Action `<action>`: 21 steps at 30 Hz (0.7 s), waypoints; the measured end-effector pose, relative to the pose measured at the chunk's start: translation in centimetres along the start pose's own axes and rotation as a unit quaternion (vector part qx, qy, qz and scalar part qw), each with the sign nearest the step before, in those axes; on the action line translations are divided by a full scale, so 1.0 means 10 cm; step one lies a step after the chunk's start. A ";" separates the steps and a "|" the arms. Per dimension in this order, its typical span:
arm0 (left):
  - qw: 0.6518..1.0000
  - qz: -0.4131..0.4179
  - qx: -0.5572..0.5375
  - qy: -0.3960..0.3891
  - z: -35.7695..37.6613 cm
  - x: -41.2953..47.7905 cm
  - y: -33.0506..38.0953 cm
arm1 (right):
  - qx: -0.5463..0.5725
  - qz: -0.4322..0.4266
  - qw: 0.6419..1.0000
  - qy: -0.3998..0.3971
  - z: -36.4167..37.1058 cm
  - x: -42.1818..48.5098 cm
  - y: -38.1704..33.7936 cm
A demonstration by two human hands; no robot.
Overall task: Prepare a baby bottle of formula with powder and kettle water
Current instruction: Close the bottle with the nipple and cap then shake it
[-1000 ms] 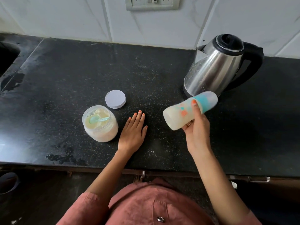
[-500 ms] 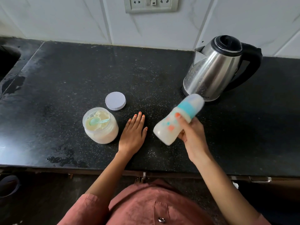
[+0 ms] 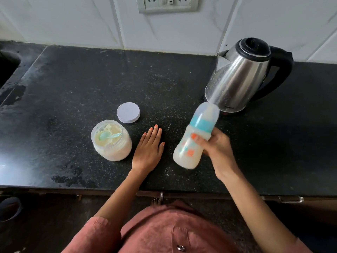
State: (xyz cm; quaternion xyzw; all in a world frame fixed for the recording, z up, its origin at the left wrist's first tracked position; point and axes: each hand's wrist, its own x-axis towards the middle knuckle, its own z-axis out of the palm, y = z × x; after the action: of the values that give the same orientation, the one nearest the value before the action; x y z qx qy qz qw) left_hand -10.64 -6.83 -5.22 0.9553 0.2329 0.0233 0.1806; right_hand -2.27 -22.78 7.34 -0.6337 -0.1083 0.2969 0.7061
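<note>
- My right hand [image 3: 217, 150] is wrapped around the middle of the baby bottle [image 3: 196, 137], thumb across the printed side and the other fingers behind it. The bottle is off the counter [image 3: 73, 88], tilted with its capped top pointing up toward the kettle [image 3: 242, 77].
- My left hand [image 3: 148, 148] lies flat and empty on the counter, fingers stretched out, between the powder jar [image 3: 111, 141] and the bottle.
- The bottle looks full of pale milky liquid, so I judge it has a fair weight for its size, and the liquid will slosh and tug as I shake it.
- Its wall seems to be smooth, stiff plastic. It could be slippery if wet, though I can't tell whether it is.
- The waist below the blue ring [image 3: 201, 123] seems the best place to hold it: narrow enough to close my fingers around, and away from the clear cap.
- I would not grip by the cap, as it may only be pressed on and could pop off.
- The jar stands open with the scoop [image 3: 107, 136] in the powder, and its lid [image 3: 128, 112] lies just beside it on the counter. It is likely light and easy to tip.
- The kettle stands well behind on my right, untouched.
</note>
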 end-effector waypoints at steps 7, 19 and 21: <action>1.000 -0.001 0.005 0.001 -0.01 -0.01 0.01 | 0.116 0.034 0.990 0.072 0.07 0.06 0.02; 1.000 0.005 0.013 0.010 0.03 -0.01 -0.02 | 0.067 0.011 0.996 0.058 0.00 0.03 0.01; 1.000 0.001 0.011 0.003 0.02 0.00 -0.01 | -0.034 0.012 0.999 -0.004 0.00 -0.04 0.03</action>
State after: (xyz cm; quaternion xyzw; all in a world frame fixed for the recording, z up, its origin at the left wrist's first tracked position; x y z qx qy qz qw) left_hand -10.65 -6.78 -5.49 0.9573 0.2329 0.0237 0.1695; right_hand -2.69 -23.00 7.11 -0.6577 -0.1133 0.3039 0.6799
